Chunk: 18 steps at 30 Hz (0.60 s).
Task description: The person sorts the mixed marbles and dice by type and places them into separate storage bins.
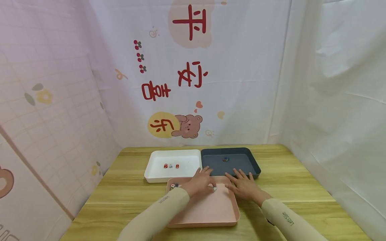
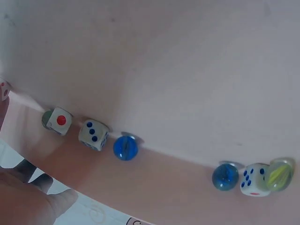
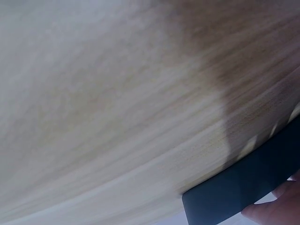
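Evidently, a small white cubic die (image 1: 214, 189) lies toward the upper right of the pink rectangular tray (image 1: 208, 209), low in the head frame's centre. At its edge are the fingertips of the left hand (image 1: 199, 182); whether they pinch it, I cannot tell. The right hand (image 1: 245, 188) has its fingers spread apart, beside the near wall of the dark grey tray (image 1: 242, 165) and holding nothing visible. The die should be light, hard and slightly slick, best pinched across two opposite flat faces. By contrast, the round blue glass marble (image 2: 125, 148), lower left of the left wrist frame, looks slippery and prone to roll, so grip it around its widest part.
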Available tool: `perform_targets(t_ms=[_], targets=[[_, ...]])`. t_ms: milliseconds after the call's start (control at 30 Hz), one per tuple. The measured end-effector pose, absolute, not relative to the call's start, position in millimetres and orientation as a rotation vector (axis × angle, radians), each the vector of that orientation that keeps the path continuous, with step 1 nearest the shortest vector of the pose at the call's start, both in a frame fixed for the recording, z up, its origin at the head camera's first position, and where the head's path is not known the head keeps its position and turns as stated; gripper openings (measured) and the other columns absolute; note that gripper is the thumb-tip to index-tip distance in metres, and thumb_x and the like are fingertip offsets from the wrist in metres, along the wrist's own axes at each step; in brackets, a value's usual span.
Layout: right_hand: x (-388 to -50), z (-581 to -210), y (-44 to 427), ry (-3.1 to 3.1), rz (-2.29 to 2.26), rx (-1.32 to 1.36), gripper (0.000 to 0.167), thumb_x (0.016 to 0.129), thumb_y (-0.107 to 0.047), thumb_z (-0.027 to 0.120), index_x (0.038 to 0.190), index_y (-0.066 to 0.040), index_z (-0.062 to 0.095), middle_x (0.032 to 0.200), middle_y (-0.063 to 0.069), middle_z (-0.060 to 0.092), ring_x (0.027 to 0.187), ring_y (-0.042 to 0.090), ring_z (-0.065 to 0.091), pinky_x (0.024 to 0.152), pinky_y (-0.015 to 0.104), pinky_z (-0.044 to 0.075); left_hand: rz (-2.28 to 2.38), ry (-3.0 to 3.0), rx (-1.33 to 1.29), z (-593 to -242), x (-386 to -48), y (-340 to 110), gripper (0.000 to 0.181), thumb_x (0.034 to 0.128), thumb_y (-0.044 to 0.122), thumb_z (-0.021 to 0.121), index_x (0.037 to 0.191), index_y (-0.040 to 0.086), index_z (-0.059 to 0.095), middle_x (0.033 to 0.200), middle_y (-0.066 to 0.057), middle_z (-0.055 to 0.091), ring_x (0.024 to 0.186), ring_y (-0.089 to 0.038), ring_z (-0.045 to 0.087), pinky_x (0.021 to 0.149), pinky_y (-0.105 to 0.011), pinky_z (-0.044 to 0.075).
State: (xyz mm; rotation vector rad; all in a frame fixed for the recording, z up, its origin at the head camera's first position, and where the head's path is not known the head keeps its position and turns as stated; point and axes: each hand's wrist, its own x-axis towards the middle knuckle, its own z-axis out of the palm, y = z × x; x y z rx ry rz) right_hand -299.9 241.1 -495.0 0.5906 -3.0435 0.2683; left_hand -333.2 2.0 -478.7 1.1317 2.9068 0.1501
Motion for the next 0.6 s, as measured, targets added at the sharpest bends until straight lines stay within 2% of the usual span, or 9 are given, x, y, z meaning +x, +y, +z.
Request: perform_targets(t_ms=[267,433,600], targets=[[-300,-494,240,-3.039,0.267,0.589,0.064,0.101,-0.057,0.043,0.151,-0.017,0.045,0.156,0.025,0.032,0.142,0.05,0.026,0.104,0.078,0.014,0.189,2.905,1.108,-469,-335,-5,0.013,0.0866,0.034,0.077,0.099,0.031,0.079,0.149,-0.009,0.047,0.146,-0.032,0.026,0.114,-0.061,0.022],[-300,-495,241,-3.044,0.268,0.587,0.064,0.101,-0.057,0.043,0.151,-0.018,0.044,0.156,0.024,0.031,0.142,0.05,0.025,0.104,0.078,0.013,0.242,2.931,1.093,-453,-341,-19,0.013,0.0898,0.035,0.074,0.1,0.031,0.08,0.151,-0.009,0.044,0.147,-0.032,0.025,0.114,-0.061,0.02],[-300,-496,241,-3.038,0.283,0.59,0.064,0.101,-0.057,0.043,0.151,-0.018,0.044,0.156,0.025,0.031,0.143,0.05,0.024,0.104,0.078,0.012,0.35,2.988,1.075,-440,-351,-46,0.016,0.0905,0.033,0.074,0.101,0.023,0.08,0.149,-0.016,0.044,0.145,-0.037,0.026,0.113,-0.065,0.018]])
